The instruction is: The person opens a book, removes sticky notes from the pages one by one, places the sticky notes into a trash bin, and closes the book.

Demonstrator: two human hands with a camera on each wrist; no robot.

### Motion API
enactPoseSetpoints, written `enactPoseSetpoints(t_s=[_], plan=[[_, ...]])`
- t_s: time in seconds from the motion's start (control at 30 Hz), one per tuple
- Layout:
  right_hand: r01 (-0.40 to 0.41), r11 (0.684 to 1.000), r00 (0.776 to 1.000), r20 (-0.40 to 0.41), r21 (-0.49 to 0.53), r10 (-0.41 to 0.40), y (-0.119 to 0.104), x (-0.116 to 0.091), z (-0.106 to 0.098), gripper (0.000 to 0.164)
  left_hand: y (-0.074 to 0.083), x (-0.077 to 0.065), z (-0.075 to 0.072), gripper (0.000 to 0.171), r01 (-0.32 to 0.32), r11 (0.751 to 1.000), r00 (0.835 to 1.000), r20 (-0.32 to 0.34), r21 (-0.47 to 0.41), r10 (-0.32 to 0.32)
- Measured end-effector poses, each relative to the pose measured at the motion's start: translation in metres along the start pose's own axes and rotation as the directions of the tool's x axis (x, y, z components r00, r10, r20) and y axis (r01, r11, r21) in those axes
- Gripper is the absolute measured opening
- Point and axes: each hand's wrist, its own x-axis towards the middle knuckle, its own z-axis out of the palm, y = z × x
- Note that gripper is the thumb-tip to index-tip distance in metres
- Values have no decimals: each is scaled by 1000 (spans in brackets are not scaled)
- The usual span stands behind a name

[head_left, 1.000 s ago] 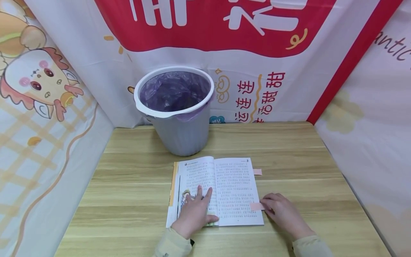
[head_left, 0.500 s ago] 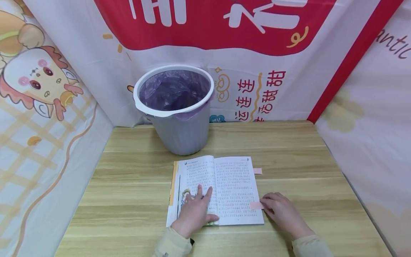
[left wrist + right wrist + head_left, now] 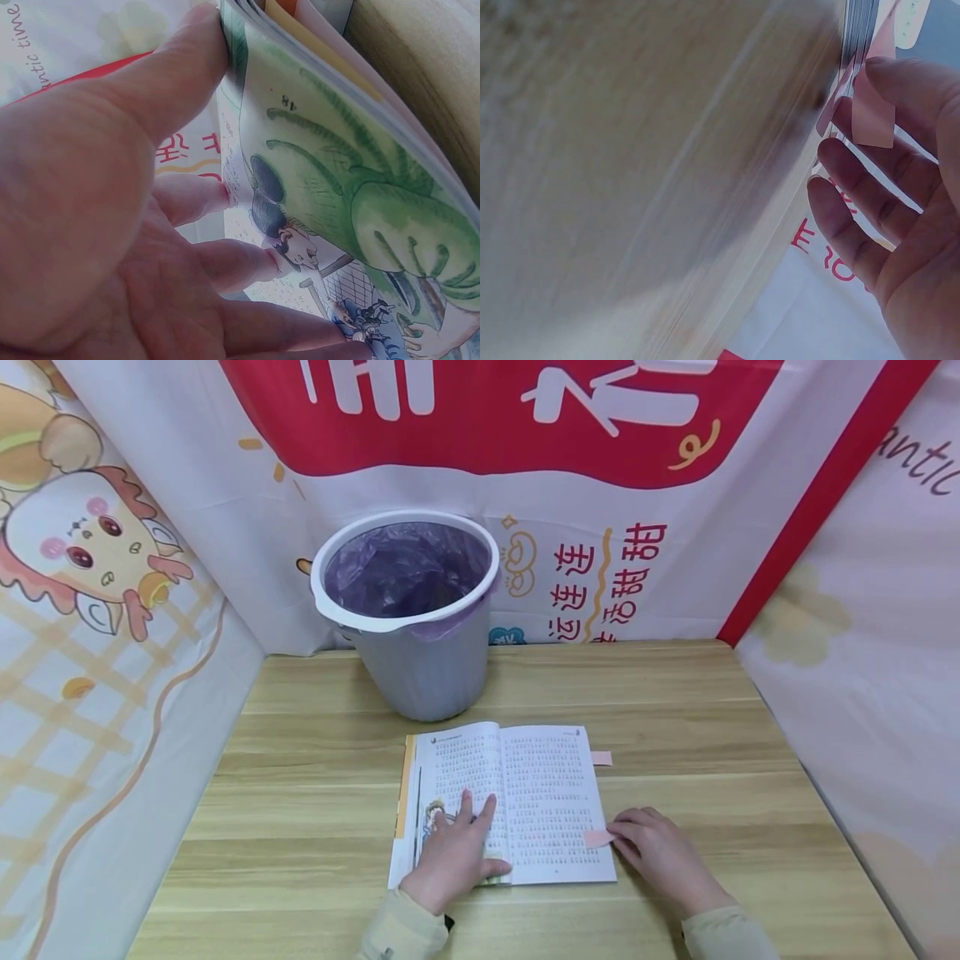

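An open book (image 3: 551, 785) lies on the wooden table, printed with rows of small text. On its left page, spread fingers of my left hand (image 3: 453, 856) press down, the thumb near the spine; the left wrist view shows a green illustrated page (image 3: 322, 157) under that hand. At the book's right edge, my right hand (image 3: 660, 856) pinches a pink paper strip (image 3: 598, 838) between thumb and index finger. The strip's other end lies over the right page. In the right wrist view the pinched strip (image 3: 874, 112) hangs past the fingertips. A second pink strip (image 3: 602, 758) sticks out higher up.
A grey bin (image 3: 427, 672) with a white rim and a purple liner stands behind the book. Printed cloth (image 3: 600, 502) hangs along the back, with more at both sides. Bare wood of the table (image 3: 300, 827) shows around the book.
The pink strip in my right hand has lifted slightly at its held end and now bends. Both hands stay in nearly the same place.
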Motion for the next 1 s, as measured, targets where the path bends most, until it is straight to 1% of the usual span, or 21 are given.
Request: enactPoseSetpoints(t_s=[0.33,0.4,0.57,0.73,0.87,1.0], plan=[[-20,1000,1000,-1,21,20,-1,2,-4,14,2,0,0,97,9,1000,1000,-3,30,-9],[-13,1000,1000,-14,23,14,-1,2,-4,12,3,0,0,97,11,999,1000,-1,34,-11],[36,999,997,-69,16,-35,2,4,-3,7,6,1,-1,97,22,999,1000,11,32,-22],[57,998,993,-105,28,-53,4,5,-6,8,8,1,0,97,25,999,999,21,48,-26],[49,998,992,-116,46,-43,4,6,-12,10,8,1,1,98,26,998,999,18,61,-27],[11,999,995,-101,48,-6,6,8,-18,11,8,2,2,98,28,998,999,14,63,-29]])
